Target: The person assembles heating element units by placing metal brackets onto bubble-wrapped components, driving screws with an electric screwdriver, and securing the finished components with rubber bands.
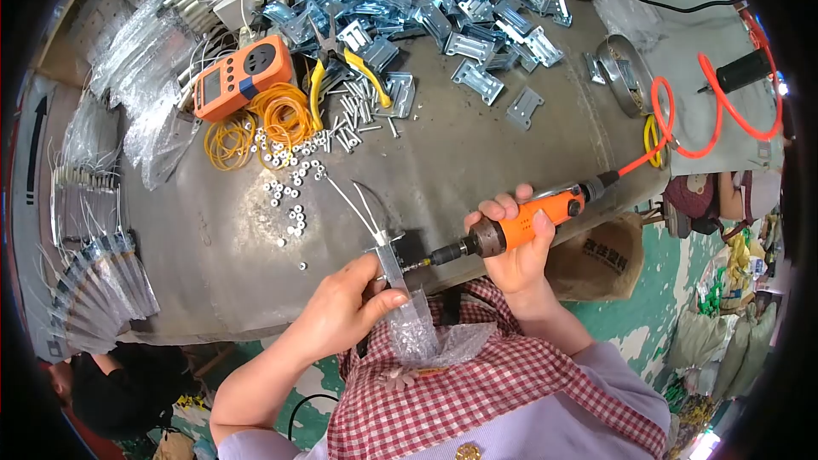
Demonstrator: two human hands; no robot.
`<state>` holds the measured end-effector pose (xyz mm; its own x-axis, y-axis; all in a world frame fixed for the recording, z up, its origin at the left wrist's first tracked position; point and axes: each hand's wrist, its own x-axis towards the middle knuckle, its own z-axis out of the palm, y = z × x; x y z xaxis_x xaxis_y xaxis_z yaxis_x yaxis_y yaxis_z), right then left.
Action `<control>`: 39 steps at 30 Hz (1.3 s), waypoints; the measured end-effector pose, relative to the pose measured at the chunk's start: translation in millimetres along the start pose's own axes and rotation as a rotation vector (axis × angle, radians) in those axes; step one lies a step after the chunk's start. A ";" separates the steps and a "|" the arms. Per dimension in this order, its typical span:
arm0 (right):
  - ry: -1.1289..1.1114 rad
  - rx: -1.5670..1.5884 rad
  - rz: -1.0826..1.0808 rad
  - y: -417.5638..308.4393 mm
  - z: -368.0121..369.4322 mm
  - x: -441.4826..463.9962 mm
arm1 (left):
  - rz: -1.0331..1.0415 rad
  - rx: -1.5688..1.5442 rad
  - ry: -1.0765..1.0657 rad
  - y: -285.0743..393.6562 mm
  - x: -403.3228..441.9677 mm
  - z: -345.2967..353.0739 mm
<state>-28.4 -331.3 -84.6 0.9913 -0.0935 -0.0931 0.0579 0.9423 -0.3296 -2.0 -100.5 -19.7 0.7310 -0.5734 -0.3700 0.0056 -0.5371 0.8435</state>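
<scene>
My right hand (pixel 521 247) is wrapped round an orange power screwdriver (pixel 537 217), which has a red coiled cord or hose at its back. The tool's bit points left and meets the side of a metal part with white wires (pixel 389 260). That part is gripped in my left hand (pixel 351 302), fingers closed round its side. Clear bubble wrap (pixel 413 332) covers its lower end, and two white leads come out of its top. Exactly what the bit touches is too small to make out.
Metal brackets (pixel 477 47) are heaped at the back. Nearer lie yellow-handled pliers (pixel 349 68), an orange meter (pixel 243 77), rubber bands (pixel 285 115), loose screws (pixel 354 115) and white washers (pixel 294 213). Bubble-wrapped wired parts (pixel 106 277) line the left. A metal dish (pixel 626 77) stands right.
</scene>
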 end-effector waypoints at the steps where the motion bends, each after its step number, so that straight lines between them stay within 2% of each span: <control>1: -0.037 0.015 -0.005 -0.1 -2.0 0.7 | -0.007 -0.006 -0.002 -0.6 0.4 0.8; 5: -0.070 0.012 -0.001 -0.6 2.5 1.9 | -0.033 -0.048 -0.010 -0.4 -1.4 0.8; 8: -0.032 -0.028 -0.003 -0.8 10.6 1.7 | -0.033 0.105 0.020 15.5 -7.5 0.9; 10: -0.050 -0.045 0.005 -3.6 11.7 1.3 | -0.163 0.161 0.098 20.9 -11.7 6.4; 12: -0.059 -0.032 -0.010 -6.3 8.1 1.7 | -0.157 0.151 0.112 15.2 -15.6 10.8; 14: -0.083 -0.016 -0.026 -8.8 3.2 4.9 | -0.208 -0.118 0.140 8.3 -17.8 11.7; 16: -0.069 -0.132 -0.042 -10.5 -3.0 4.6 | -0.179 -0.136 0.144 1.5 -20.1 13.0; 18: -0.050 -0.134 -0.038 -8.4 -3.7 2.0 | -0.269 -0.313 0.118 -2.3 -22.9 15.1; 21: -0.064 -0.144 -0.047 -5.4 -1.7 1.7 | -0.168 -0.372 0.156 -8.1 -22.8 21.3; 39: -0.060 -0.219 -0.061 1.3 3.0 -0.5 | -0.169 -0.457 0.162 -15.1 -22.5 22.4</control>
<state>-28.5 -329.1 -82.2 0.9923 -0.1231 -0.0131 0.0976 0.8427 -0.5295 -33.8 -93.3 -32.8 0.7905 -0.3789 -0.4811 0.4041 -0.2676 0.8747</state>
